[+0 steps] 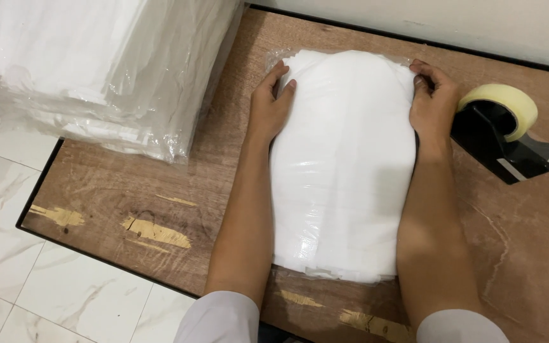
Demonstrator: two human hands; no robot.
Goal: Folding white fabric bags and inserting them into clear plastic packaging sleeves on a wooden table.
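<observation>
A thick white bundle wrapped in clear plastic film (341,165) lies on a brown wooden board (160,190) in front of me. My left hand (269,105) presses on its far left corner, fingers curled over the edge. On the far right corner rests my right hand (430,101), pinching the plastic at the edge. Both forearms run along the bundle's two sides.
A black tape dispenser with a roll of clear tape (506,130) sits just right of my right hand. A tall stack of plastic-wrapped white sheets (96,70) fills the far left. White marble floor tiles (46,286) lie beyond the board's left edge; a pale wall (478,25) runs behind.
</observation>
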